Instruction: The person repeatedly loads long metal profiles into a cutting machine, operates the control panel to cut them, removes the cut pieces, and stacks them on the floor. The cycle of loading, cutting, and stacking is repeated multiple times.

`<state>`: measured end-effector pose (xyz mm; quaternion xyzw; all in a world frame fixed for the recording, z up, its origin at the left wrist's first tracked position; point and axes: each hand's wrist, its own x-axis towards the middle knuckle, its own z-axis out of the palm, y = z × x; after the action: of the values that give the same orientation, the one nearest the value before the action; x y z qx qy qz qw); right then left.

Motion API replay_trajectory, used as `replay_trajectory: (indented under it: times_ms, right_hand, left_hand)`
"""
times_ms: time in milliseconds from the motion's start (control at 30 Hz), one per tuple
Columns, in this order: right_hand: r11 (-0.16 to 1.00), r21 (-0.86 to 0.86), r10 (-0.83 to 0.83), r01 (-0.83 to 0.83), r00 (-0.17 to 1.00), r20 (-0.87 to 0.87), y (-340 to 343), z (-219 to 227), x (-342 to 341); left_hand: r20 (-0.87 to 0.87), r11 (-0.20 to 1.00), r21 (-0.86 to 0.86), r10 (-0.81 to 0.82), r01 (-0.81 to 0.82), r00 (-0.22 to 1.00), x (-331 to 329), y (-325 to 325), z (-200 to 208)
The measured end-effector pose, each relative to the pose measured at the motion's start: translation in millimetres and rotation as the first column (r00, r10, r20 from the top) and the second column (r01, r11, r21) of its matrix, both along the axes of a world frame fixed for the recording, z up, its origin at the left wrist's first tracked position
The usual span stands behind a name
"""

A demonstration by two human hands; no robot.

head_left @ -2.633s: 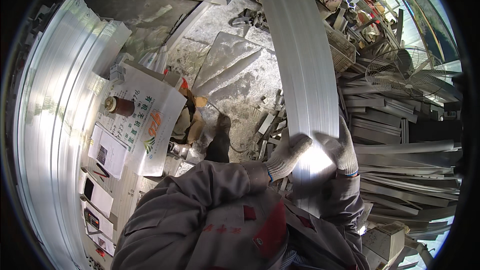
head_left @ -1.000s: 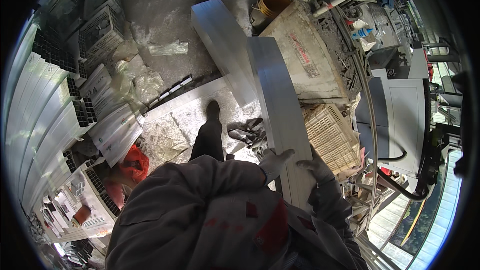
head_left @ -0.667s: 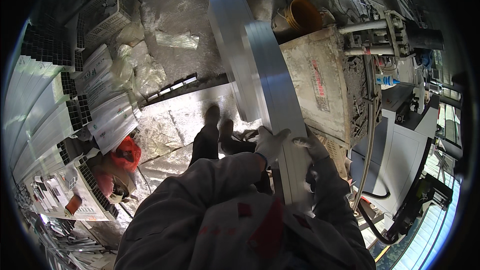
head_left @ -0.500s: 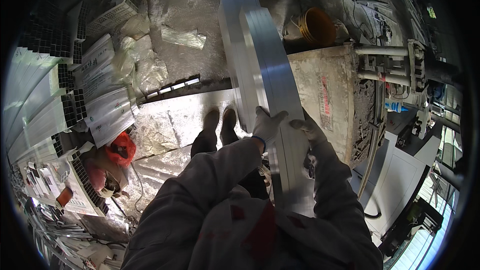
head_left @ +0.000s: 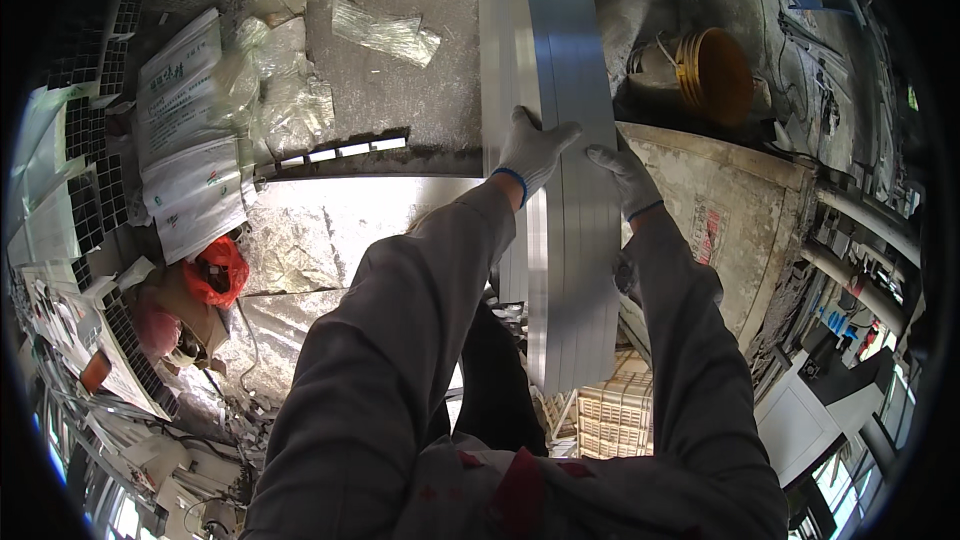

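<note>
Workshop floor [head_left: 430, 105], dark and scuffed, spreads left of the metal bundle [head_left: 575, 240], a long silvery run of flat-faced strips; crumpled clear plastic [head_left: 385, 32] lies on it. The bundle points away from the wearer, held up in front of the body, its near end square and in plain sight.

Left hand [head_left: 535, 155], gloved, clamped on the bundle's left side, thumb across the upper face. Right hand [head_left: 625, 180], also gloved, grips the right side, thumb at the edge.

Room: widest left of the bundle — floor, then white sacks [head_left: 190, 140] and a red bag [head_left: 215, 270] well apart from it. Tighter on the right, where a pale bin [head_left: 735, 180] stands near, a yellow bucket [head_left: 715, 75] beyond. Cream crate [head_left: 615, 415] just below the near end in view.

Hard to make out: bundle's far end, cut off at the top; fingers of the right hand, behind the edge; a second metal stack [head_left: 497, 70], mostly covered by the bundle — whether they touch, cannot tell.
</note>
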<state>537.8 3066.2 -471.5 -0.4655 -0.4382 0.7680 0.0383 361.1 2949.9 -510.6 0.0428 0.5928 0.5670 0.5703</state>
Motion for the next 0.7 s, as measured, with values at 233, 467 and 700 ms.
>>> replay_trajectory:
  times_ms: [233, 467, 700]
  right_hand:
    - [0.994, 0.074, 0.081, -0.079, 0.996, -0.026, 17.3, -72.7, -7.7]
    - [0.991, 0.110, 0.085, -0.080, 0.996, -0.040, 21.5, -105.1, -4.8]
    - [0.992, 0.103, 0.076, -0.070, 0.996, -0.052, 26.3, -135.5, 0.8]
  left_hand:
    - [0.019, 0.999, 0.025, 0.031, -0.032, 0.999, -11.4, 1.7, -45.0]
    - [0.058, 0.999, 0.034, 0.016, -0.018, 0.998, -14.0, 6.9, -83.4]
    - [0.086, 0.994, 0.085, 0.056, -0.064, 0.995, -12.2, 5.9, -95.4]
